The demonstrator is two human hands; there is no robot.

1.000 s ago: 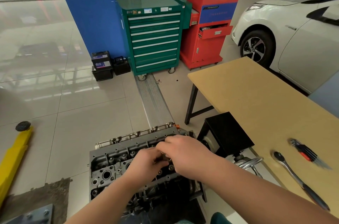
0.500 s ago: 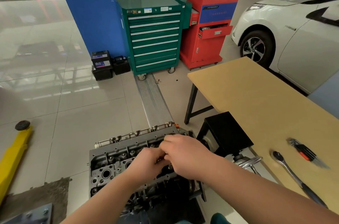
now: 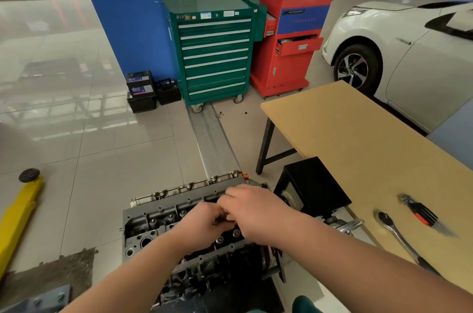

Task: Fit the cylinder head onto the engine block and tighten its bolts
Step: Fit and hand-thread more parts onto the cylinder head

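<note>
1. Cylinder head [image 3: 163, 220]: seated on top of the engine block [image 3: 217, 271], which sits on a stand low in the head view, just beside the wooden table [image 3: 358, 138]; the valve-side face points up, with several bolt holes visible along it

2. Left hand [image 3: 202, 223]: over the middle of the cylinder head, fingers curled inward toward a small metallic part at the fingertips; that part is mostly hidden, so it cannot be told whether it is a bolt or a washer

3. Right hand [image 3: 256, 207]: touching the left hand at the fingertips, fingers bent downward over the same spot; it appears to pinch the same small part, but the grasp itself is covered by the knuckles

4. Judged step: hand-starting a head bolt; the ratchet wrench [image 3: 399, 238] lies untouched on the table, near a red-and-black key set [image 3: 422, 215]; tightening looks not yet begun

5. Hazard, cross-threading: likely if the bolt enters its hole tilted and is then forced; start it by fingers until it turns freely

6. Hazard, dropped part: a slip of the pinch could send the part into an open port or cavity of the head, from which retrieval would be difficult

7. Hazard, uneven clamping: tightening one bolt fully before the rest are started could seat the head crooked

8. Hazard, reach: the wrench lies well apart from the hands; releasing a loosely started bolt to fetch it may let the bolt tip over
</note>
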